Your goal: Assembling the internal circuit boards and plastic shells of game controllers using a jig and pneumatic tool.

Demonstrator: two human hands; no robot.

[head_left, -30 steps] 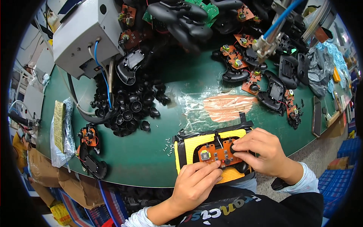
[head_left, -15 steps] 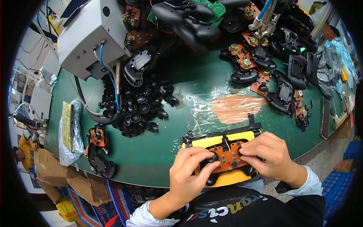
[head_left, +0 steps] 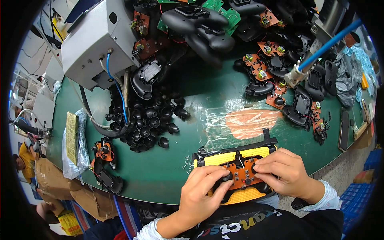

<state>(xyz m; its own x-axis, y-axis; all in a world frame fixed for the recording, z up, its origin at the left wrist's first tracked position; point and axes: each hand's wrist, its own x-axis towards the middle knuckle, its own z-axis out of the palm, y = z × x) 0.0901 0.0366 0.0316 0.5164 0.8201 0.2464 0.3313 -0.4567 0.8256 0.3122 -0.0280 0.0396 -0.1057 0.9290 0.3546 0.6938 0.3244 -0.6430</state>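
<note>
An orange circuit board (head_left: pixel 241 172) lies in a black game controller shell at the table's front edge. Beneath the shell is a yellow pad (head_left: pixel 244 197) edged with black tape. Thumb and fingers of my left hand (head_left: pixel 202 186) close around a black thumbstick cap (head_left: pixel 228 177) at the board's left. At the opposite end, my right hand (head_left: pixel 286 170) pinches a second thumbstick cap (head_left: pixel 254 168), mostly covered by the fingertips. A thin white wire rises from the middle of the board.
Loose black thumbstick caps (head_left: pixel 148 126) are heaped left of centre, beside a grey machine box (head_left: pixel 98 44) with hoses. A metal tool on a blue hose (head_left: pixel 296 76) hangs at the right. Controller shells and boards (head_left: pixel 260 70) crowd the back. Small screws (head_left: pixel 186 162) lie near the pad.
The hanging tool with its blue hose has swung right and toward me. Both hands keep their hold on the thumbstick caps, almost unmoved.
</note>
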